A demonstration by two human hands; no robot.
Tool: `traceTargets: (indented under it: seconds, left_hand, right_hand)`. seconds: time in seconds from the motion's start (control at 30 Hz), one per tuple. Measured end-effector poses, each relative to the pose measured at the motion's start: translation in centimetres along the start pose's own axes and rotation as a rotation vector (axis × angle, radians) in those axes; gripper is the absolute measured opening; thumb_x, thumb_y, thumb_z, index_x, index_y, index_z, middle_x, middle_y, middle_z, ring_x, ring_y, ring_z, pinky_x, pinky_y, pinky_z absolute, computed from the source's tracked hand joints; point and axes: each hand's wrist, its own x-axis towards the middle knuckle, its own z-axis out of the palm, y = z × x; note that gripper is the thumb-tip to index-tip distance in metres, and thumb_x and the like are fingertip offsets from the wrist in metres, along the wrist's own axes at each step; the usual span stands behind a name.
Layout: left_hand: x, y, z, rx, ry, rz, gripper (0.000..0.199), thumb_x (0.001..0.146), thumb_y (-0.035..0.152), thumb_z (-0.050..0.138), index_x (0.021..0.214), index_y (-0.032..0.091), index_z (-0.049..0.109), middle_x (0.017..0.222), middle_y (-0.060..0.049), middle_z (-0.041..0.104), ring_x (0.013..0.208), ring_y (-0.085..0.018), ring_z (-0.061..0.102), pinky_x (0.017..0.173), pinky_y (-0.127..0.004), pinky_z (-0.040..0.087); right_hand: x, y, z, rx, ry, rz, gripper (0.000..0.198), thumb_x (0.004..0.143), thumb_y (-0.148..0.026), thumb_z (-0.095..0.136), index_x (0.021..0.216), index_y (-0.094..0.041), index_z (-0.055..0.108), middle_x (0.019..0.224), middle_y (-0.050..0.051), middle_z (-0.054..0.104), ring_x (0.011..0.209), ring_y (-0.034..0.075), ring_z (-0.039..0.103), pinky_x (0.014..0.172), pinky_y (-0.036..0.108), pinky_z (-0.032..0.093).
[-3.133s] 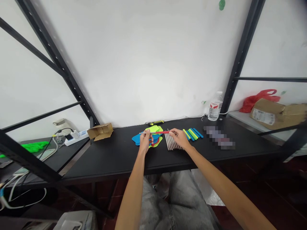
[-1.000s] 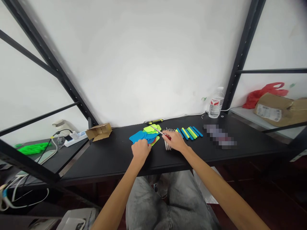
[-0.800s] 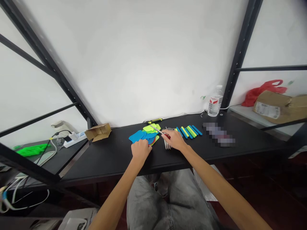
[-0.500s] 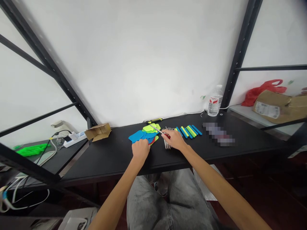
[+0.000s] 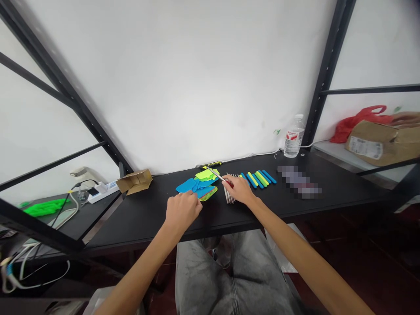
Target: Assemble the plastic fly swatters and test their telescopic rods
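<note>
My left hand is closed, knuckles up, at the near edge of a pile of flat blue pieces; what its fingers hold, if anything, is hidden. Over the pile's far side lie bright yellow-green pieces, and a dotted yellow-green piece with a red edge shows at its near right. In my right hand is a slim silver tool with a red handle, its tip pointing left over the pile. Under and beside that hand, several thin metal rods lie side by side.
Blue and yellow-green sticks form a row right of the rods. Further right are a pixelated item and a water bottle. An open cardboard box stands left, and a black-and-yellow item lies by the wall.
My left hand has drawn back to the left and toward me, uncovering more of the blue and dotted pieces. The right hand stays nearly in place with the silver tool.
</note>
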Motion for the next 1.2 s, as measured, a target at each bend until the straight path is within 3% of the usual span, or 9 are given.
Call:
traceTargets:
  seconds: [0.17, 0.27, 0.37, 0.47, 0.57, 0.7, 0.83, 1.0, 1.2]
  left_hand:
    - [3.5, -2.0, -1.0, -0.232, 0.063, -0.002, 0.019, 0.078, 0.036, 0.057, 0.072, 0.023, 0.07, 0.074, -0.005, 0.069, 0.077, -0.025, 0.065, 0.069, -0.031, 0.041]
    - [7.8, -2.8, 1.0, -0.548, 0.073, -0.025, 0.032, 0.083, 0.042, 0.049, 0.07, 0.02, 0.068, 0.067, -0.004, 0.067, 0.07, -0.021, 0.063, 0.062, -0.026, 0.04]
    - [12.3, -2.2, 4.6, -0.845, 0.124, -0.07, 0.04, 0.091, 0.042, 0.036, 0.079, 0.016, 0.065, 0.083, -0.008, 0.073, 0.079, -0.02, 0.066, 0.067, -0.025, 0.045]
    - [15.5, -0.4, 7.9, -0.756, 0.173, -0.145, 0.04, 0.099, 0.039, 0.028, 0.091, 0.017, 0.061, 0.095, -0.012, 0.072, 0.087, -0.022, 0.066, 0.073, -0.027, 0.045]
    - [17.1, 1.6, 9.6, -0.618, 0.13, -0.091, 0.035, 0.102, 0.04, 0.026, 0.103, 0.019, 0.054, 0.096, -0.012, 0.07, 0.086, -0.023, 0.066, 0.073, -0.028, 0.043]
    - [17.5, 3.1, 10.2, -0.57, 0.026, 0.043, 0.035, 0.104, 0.041, 0.023, 0.11, 0.018, 0.049, 0.104, -0.014, 0.068, 0.087, -0.021, 0.066, 0.07, -0.026, 0.042]
    - [16.4, 3.2, 10.6, -0.502, -0.003, 0.064, 0.034, 0.104, 0.039, 0.022, 0.111, 0.017, 0.047, 0.103, -0.015, 0.068, 0.088, -0.023, 0.066, 0.069, -0.026, 0.04]
    - [13.3, 3.2, 10.9, -0.484, 0.105, -0.015, 0.035, 0.103, 0.039, 0.018, 0.11, 0.018, 0.046, 0.093, -0.013, 0.068, 0.08, -0.023, 0.065, 0.064, -0.028, 0.037]
    - [10.7, 3.2, 9.4, -0.552, 0.185, -0.164, 0.033, 0.103, 0.038, 0.021, 0.103, 0.02, 0.048, 0.087, -0.009, 0.067, 0.074, -0.019, 0.063, 0.062, -0.028, 0.037]
  right_hand:
    - [0.1, 0.0, -0.2, 0.037, 0.074, 0.063, 0.03, 0.099, -0.038, 0.044, 0.109, -0.022, 0.067, 0.072, 0.001, 0.068, 0.065, 0.018, 0.061, 0.063, 0.026, 0.034]
    - [0.1, 0.2, -0.2, 0.06, 0.114, 0.087, 0.031, 0.098, -0.039, 0.043, 0.11, -0.021, 0.066, 0.07, 0.001, 0.067, 0.065, 0.019, 0.061, 0.062, 0.026, 0.035]
    - [0.2, 0.4, -0.1, 0.078, 0.151, 0.132, 0.033, 0.099, -0.04, 0.04, 0.11, -0.022, 0.065, 0.068, 0.001, 0.065, 0.063, 0.019, 0.06, 0.061, 0.026, 0.035]
    - [0.2, 0.7, 0.0, 0.093, 0.163, 0.162, 0.035, 0.1, -0.042, 0.037, 0.109, -0.022, 0.064, 0.067, 0.001, 0.064, 0.062, 0.019, 0.06, 0.06, 0.026, 0.036]
    - [0.2, 0.8, 0.0, 0.106, 0.153, 0.157, 0.035, 0.1, -0.042, 0.035, 0.109, -0.023, 0.063, 0.067, 0.0, 0.064, 0.062, 0.019, 0.06, 0.061, 0.026, 0.038]
    - [0.2, 0.7, 0.0, 0.116, 0.146, 0.143, 0.036, 0.1, -0.043, 0.035, 0.109, -0.023, 0.063, 0.074, 0.002, 0.068, 0.066, 0.019, 0.061, 0.062, 0.026, 0.039]
    - [0.2, 0.7, 0.0, 0.128, 0.147, 0.15, 0.035, 0.1, -0.042, 0.036, 0.11, -0.022, 0.063, 0.076, 0.002, 0.069, 0.068, 0.019, 0.062, 0.064, 0.026, 0.04]
    - [0.2, 0.5, -0.1, 0.114, 0.139, 0.132, 0.035, 0.101, -0.041, 0.034, 0.11, -0.022, 0.063, 0.075, 0.002, 0.069, 0.065, 0.019, 0.061, 0.062, 0.026, 0.038]
    - [0.3, 0.6, 0.0, 0.1, 0.135, 0.138, 0.035, 0.099, -0.041, 0.037, 0.108, -0.023, 0.065, 0.07, 0.001, 0.066, 0.063, 0.019, 0.06, 0.06, 0.026, 0.036]
